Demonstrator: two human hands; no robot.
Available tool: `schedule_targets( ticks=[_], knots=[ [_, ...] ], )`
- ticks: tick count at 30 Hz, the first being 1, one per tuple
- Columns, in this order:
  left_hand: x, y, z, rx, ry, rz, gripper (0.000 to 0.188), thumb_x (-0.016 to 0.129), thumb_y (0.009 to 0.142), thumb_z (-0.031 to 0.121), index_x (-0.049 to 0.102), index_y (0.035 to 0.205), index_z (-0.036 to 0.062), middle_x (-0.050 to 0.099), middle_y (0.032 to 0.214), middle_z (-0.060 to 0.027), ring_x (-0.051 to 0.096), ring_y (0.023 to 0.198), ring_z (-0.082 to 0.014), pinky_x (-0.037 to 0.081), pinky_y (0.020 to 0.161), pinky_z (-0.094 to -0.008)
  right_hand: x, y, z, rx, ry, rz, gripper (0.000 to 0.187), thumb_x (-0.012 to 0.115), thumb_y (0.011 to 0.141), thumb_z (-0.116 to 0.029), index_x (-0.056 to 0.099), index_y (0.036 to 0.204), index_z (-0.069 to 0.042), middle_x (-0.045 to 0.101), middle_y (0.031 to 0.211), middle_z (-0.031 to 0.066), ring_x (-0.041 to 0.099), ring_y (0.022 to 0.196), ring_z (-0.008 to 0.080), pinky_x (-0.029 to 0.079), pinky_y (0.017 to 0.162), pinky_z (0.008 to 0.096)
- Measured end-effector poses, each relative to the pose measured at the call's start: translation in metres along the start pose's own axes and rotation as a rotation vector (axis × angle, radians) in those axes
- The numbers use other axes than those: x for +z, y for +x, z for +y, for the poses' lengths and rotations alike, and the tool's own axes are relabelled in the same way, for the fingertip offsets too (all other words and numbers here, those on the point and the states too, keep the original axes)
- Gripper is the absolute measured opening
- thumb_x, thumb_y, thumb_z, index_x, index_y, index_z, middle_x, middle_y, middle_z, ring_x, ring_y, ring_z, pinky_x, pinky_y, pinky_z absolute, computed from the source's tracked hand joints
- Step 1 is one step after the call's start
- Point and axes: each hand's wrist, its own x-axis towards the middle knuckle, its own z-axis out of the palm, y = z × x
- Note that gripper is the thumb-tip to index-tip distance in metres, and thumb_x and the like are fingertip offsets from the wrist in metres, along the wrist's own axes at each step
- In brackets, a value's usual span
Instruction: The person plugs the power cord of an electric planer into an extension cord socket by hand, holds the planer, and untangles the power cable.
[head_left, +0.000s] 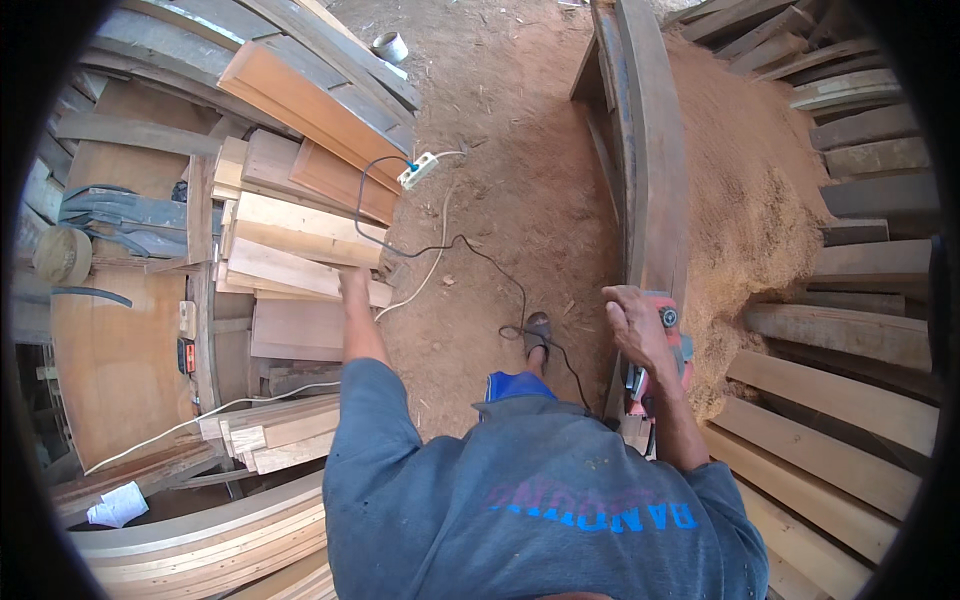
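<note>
My left hand (354, 284) reaches out to the left, closed at the near end of a pale wooden plank (290, 268) on a stack; its fingertips are hidden. On the right, my right hand (636, 322) is at a red and grey electric planer (667, 312), fingers bent. My hand and forearm cover part of the tool, so its handle is hidden. The planer is on a long, thick wooden beam (652, 150) running away from me. A dark power cord (525, 292) trails across the ground near my sandalled foot (538, 335).
A power strip (418, 170) with a plug in it lies beside the reddish boards (310, 105) on the left. Sawdust (745, 170) is heaped right of the beam, next to stacked planks (850, 395). More boards (210, 540) lie at the lower left. A white roll (390, 47) sits at the back.
</note>
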Motion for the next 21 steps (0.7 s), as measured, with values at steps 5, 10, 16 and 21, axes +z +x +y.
schedule_targets(
  ticks=[5, 10, 16, 21],
  knots=[
    [0.076, -0.111, -0.186, 0.05, 0.016, -0.432, 0.042, 0.057, 0.092, 0.034, 0.065, 0.112, -0.0013, 0.068, 0.103, -0.0169, 0.064, 0.09, -0.0309, 0.051, 0.078, -0.0434, -0.008, -0.018, 0.058, 0.139, 0.141, 0.139, 0.036, 0.052, 0.095, -0.02, 0.058, 0.123, 0.002, 0.061, 0.116, 0.021, 0.06, 0.109, 0.0306, 0.047, 0.095, 0.0389],
    [0.146, -0.271, -0.23, 0.593, 0.527, -1.133, 0.035, 0.056, 0.089, 0.034, 0.073, 0.107, 0.008, 0.071, 0.092, -0.0158, 0.066, 0.082, -0.027, 0.053, 0.069, -0.0398, -0.023, -0.075, 0.098, 0.369, 0.008, 0.383, 0.041, 0.055, 0.091, -0.021, 0.055, 0.123, 0.005, 0.06, 0.109, 0.0208, 0.056, 0.108, 0.0333, 0.044, 0.096, 0.0416],
    [0.148, -0.299, -0.178, 0.254, 0.094, -0.989, 0.034, 0.056, 0.088, 0.036, 0.073, 0.096, 0.0078, 0.069, 0.079, -0.0137, 0.065, 0.069, -0.0233, 0.05, 0.058, -0.0375, -0.017, -0.132, 0.1, 0.422, 0.314, 0.306, 0.041, 0.056, 0.095, -0.028, 0.055, 0.123, 0.003, 0.06, 0.113, 0.0176, 0.058, 0.102, 0.0253, 0.045, 0.092, 0.0373],
    [0.132, -0.241, -0.106, -0.024, -0.25, -0.759, 0.029, 0.056, 0.091, 0.03, 0.069, 0.089, 0.0042, 0.063, 0.064, -0.0084, 0.058, 0.051, -0.0166, 0.043, 0.044, -0.0329, 0.004, -0.15, 0.117, 0.369, 0.572, 0.262, 0.035, 0.054, 0.098, -0.029, 0.057, 0.115, 0.001, 0.065, 0.098, 0.0121, 0.062, 0.085, 0.0195, 0.05, 0.079, 0.0345]
  ],
)
